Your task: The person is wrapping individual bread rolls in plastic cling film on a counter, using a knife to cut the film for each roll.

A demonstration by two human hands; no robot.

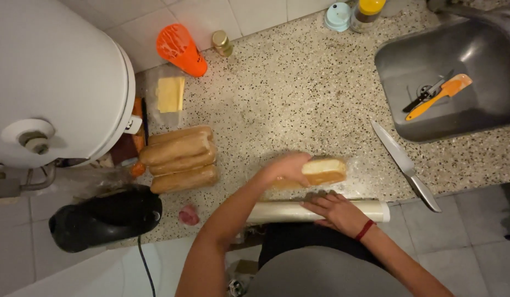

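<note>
Far left on the speckled counter point(299, 104) sits a black appliance point(106, 215), and beside it a stack of long bread rolls point(180, 159), with a slab of yellow cheese point(171, 94) and an orange cup point(181, 49) behind. Moving along, the left hand point(285, 168) is blurred, fingers curled over a filled sandwich roll point(323, 171) sitting near the counter's front edge. Just below, the right hand point(337, 212), fingers spread fairly flat, presses on a roll of cling film point(277, 212) lying along the edge. Further right, a big knife point(404, 164) hangs over the edge, and the sink point(486, 118) holds an orange spatula point(440, 96).
</note>
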